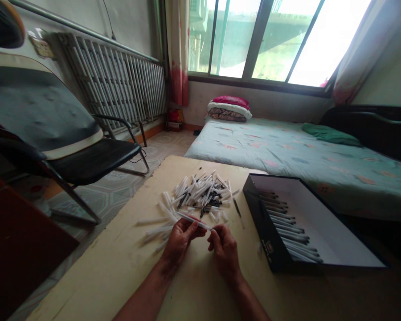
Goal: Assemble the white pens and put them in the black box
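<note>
My left hand point(184, 234) is closed around a slim whitish pen barrel point(194, 219), which slants down to the right over the table. At the barrel's right end, the fingers of my right hand point(223, 247) pinch its tip; any small part between them is too small to make out. Just beyond my hands lies a heap of loose white pen barrels point(192, 189) mixed with black pen parts point(211, 196). Short clear caps point(217, 215) sit at the heap's near edge, and more barrels point(158, 229) lie left of my left hand. A thin dark refill point(236, 207) lies apart on the right.
A black-sided open box point(262, 223) stands to the right, with a row of pens point(292, 229) along its inner left side. Beyond the table point(127, 263) is a bed point(254, 140). A black chair point(93, 156) stands at the left, near a radiator point(116, 76).
</note>
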Demonstrator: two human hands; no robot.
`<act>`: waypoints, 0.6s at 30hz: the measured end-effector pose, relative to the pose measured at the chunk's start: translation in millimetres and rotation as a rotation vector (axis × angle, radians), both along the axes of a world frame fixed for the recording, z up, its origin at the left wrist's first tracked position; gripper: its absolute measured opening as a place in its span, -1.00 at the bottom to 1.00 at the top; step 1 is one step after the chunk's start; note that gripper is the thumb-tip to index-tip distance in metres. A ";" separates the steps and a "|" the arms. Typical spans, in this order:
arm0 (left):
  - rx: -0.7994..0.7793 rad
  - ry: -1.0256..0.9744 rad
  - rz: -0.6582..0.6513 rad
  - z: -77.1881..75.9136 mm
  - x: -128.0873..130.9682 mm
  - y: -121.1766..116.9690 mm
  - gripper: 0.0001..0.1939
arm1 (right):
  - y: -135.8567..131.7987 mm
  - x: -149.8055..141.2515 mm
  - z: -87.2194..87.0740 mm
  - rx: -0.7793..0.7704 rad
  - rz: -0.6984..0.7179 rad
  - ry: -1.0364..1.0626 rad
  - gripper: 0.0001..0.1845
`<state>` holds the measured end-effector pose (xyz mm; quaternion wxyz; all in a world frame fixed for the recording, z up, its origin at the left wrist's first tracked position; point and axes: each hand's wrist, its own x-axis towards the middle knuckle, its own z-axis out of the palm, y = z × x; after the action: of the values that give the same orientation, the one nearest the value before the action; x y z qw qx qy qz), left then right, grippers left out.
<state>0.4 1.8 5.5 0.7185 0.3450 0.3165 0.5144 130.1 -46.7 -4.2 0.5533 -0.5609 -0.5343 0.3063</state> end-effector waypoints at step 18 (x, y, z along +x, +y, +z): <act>0.013 0.049 0.006 1.0 -1.2 0.8 -0.79 | 1.3 1.6 -3.5 -0.069 -0.016 -0.169 -0.63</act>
<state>-0.8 2.6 6.5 0.7066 0.3614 0.3318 0.5099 131.7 -45.4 -7.6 0.4890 -0.6078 -0.5636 0.2717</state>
